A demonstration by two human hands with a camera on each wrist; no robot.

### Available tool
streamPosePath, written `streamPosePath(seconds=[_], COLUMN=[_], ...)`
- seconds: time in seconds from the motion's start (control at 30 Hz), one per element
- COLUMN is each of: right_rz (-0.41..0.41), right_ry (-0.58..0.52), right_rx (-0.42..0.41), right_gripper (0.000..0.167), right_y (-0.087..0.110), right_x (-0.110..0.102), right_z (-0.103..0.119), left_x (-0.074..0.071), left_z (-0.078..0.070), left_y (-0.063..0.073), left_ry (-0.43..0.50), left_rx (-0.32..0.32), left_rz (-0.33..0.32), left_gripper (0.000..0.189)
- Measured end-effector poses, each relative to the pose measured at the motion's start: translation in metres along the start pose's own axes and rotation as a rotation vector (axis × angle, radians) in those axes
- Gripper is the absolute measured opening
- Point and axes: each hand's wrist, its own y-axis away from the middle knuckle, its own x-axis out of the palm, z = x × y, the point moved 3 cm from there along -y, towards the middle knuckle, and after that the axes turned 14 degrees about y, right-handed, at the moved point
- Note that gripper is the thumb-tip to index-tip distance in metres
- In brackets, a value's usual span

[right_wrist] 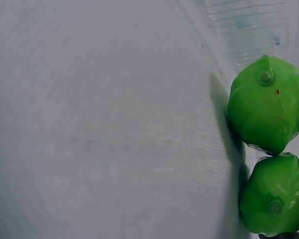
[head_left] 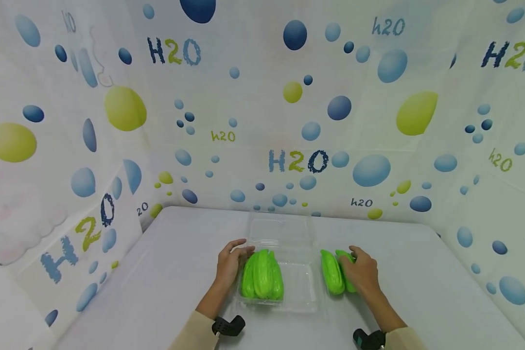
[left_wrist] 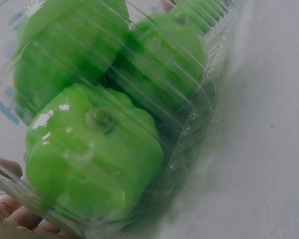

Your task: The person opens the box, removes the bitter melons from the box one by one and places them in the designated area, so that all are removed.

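Note:
A clear plastic clamshell box (head_left: 299, 287) lies open on the table with its lid (head_left: 277, 229) folded back on the far side. Several long, ridged green peppers (head_left: 262, 277) are stacked in its left half, and their stub ends show through the box wall in the left wrist view. My left hand (head_left: 229, 265) holds the box by its left side, fingers bent around the rim. Right of the box, two more peppers lie side by side. My right hand (head_left: 362, 272) grips the right one (head_left: 349, 284), with the thumb between it and the left pepper (head_left: 332, 273).
The white table (head_left: 179, 272) ends at a back wall (head_left: 253, 107) of printed sheet with bubbles and lettering. Similar printed sheets stand at the left and right sides. Dark wrist cameras (head_left: 228, 326) sit on both wrists.

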Motion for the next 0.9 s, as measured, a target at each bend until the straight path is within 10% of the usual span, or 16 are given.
streamPosePath(seconds=[0.3, 0.9], right_rz=[-0.037, -0.114], right_ry=[-0.036, -0.100], right_rx=[0.013, -0.002], right_gripper=[0.054, 0.047], right_y=[0.000, 0.009], right_x=[-0.004, -0.009], right_z=[0.002, 0.038], left_x=[0.011, -0.002], left_z=[-0.029, 0.001], left_y=[0.018, -0.001], left_ry=[-0.007, -0.010], left_rx=[-0.021, -0.003], left_rz=[0.010, -0.012], left_gripper=[0.036, 0.039])
